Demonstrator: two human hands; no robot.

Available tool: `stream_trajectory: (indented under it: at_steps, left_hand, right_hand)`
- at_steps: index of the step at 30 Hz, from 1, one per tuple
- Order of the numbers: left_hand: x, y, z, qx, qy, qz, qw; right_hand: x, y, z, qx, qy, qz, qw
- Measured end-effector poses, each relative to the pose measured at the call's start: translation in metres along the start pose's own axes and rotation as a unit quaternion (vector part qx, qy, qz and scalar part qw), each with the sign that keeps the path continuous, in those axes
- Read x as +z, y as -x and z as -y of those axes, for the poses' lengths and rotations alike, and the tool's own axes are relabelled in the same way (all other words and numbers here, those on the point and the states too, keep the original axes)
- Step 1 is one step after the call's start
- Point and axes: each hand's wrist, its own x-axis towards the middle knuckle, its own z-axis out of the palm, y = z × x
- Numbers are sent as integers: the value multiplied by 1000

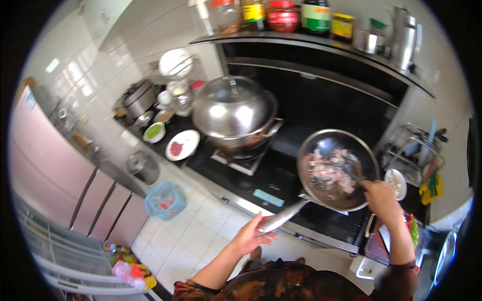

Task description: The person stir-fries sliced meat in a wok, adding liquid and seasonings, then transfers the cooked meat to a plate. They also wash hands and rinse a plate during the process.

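Observation:
A frying wok (367, 190) with a metal rim sits at the right of the black cooktop. Chopped pale pink meat (331, 171) with small red bits lies in it. My right hand (382, 197) grips a dark spatula (353, 174) whose blurred blade is among the meat. The wok's silver handle (286, 217) points toward me. Its end lies in my left hand (253, 233), thumb raised and fingers loosely spread beneath it. Beside my right hand is a white bowl (401, 192) with pale pieces in it.
A large lidded steel pot (233, 113) stands on the left burner. Left of it are a plate (190, 145) with red meat and a bowl (154, 132) of chopped greens. A purple cutting board (372, 246) with a knife (385, 237) lies at right. Jars line the shelf (301, 39).

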Motion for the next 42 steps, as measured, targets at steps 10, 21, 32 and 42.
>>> stream_trajectory:
  at_steps: [10, 21, 32, 42]
  left_hand:
    - [-233, -42, -128, 251, 120, -319, 906]
    - [-383, -127, -235, 298, 166, -426, 838]
    - [-336, 30, -174, 281, -43, -418, 863]
    - [-82, 50, -154, 224, -188, -175, 940]
  right_hand:
    - [-8, 35, 50, 136, -112, -55, 983]
    - [-23, 16, 129, 222, -107, -37, 968]
    - [11, 34, 83, 234, -25, 5, 972]
    - [-11, 73, 22, 203, -229, -150, 940]
